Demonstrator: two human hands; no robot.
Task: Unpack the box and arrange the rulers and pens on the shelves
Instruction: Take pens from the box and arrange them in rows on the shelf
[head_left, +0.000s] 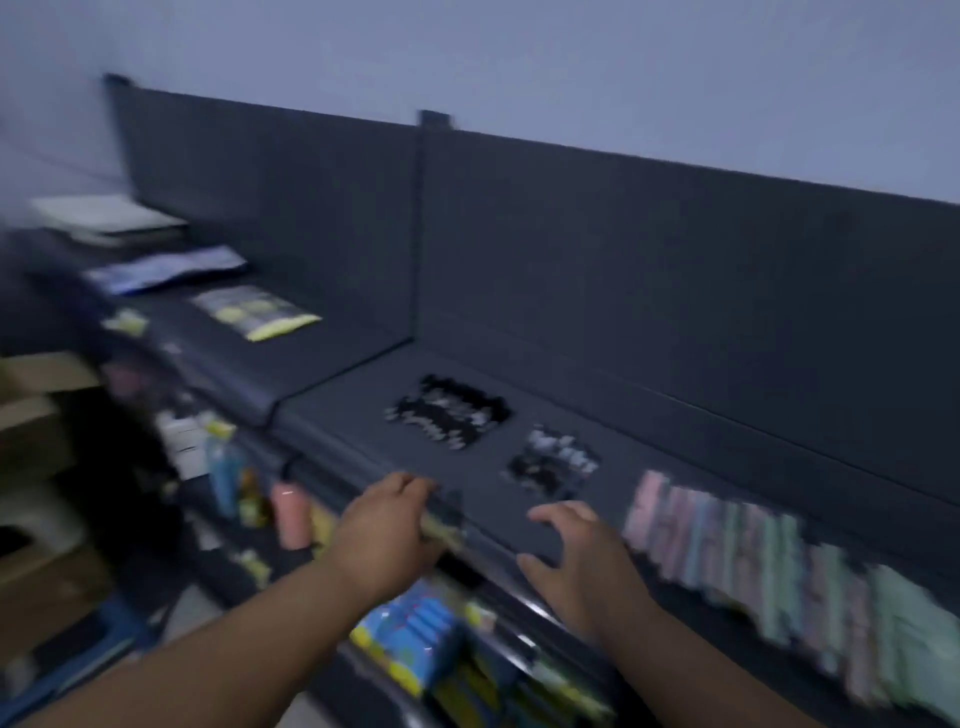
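Note:
The whole view is blurred by motion. My left hand (384, 530) is at the front edge of the dark top shelf (675, 467), with its fingers curled on what looks like a small dark and yellow pack (445, 517). My right hand (576, 556) hovers beside it over the shelf edge, fingers spread and holding nothing. Two piles of black packs lie flat on the shelf beyond the hands, the larger one (449, 415) to the left and a smaller one (550, 462) to the right. A row of pastel packs (753, 551) stands along the shelf to the right.
The shelf section to the left holds a yellow and black pack (257, 312), a blue packet (166, 273) and a white stack (109, 218). Lower shelves carry bottles (288, 514) and blue and yellow packs (410, 639). Cardboard boxes (36, 415) stand at the far left. A dark back panel (623, 270) rises behind the shelf.

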